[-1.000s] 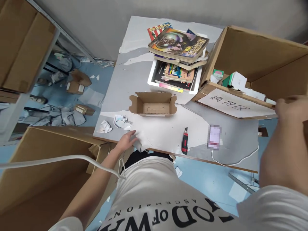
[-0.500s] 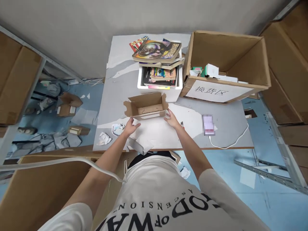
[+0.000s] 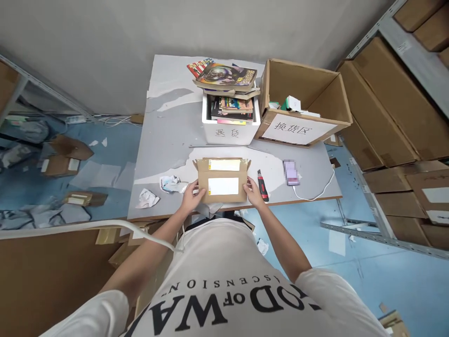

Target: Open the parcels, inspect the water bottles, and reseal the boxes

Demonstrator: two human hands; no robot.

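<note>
Between my two hands is a small brown cardboard box (image 3: 227, 197), tipped so that a side with white labels faces up toward me. My left hand (image 3: 192, 196) grips its left edge, thumb on the labelled side. At the opposite edge, my right hand (image 3: 253, 192) holds it the same way. The inside of the box is hidden from view. Just right of my right hand lies a red and black box cutter (image 3: 262, 186). Crumpled paper (image 3: 171, 184) lies to the left of my left hand, with another crumpled piece (image 3: 148, 198) farther left.
A white bin (image 3: 229, 135) piled with books (image 3: 228, 76) stands at the table's back. Beside it is a large open carton (image 3: 305, 128) holding small boxes. A phone (image 3: 291, 173) on a white cable lies at the right. Shelving with cartons (image 3: 382, 98) flanks the table.
The box has been tipped from open-side-up to labelled-side-up and drawn toward me. Both hands have closed on its edges. The box cutter, mostly hidden earlier, now shows.
</note>
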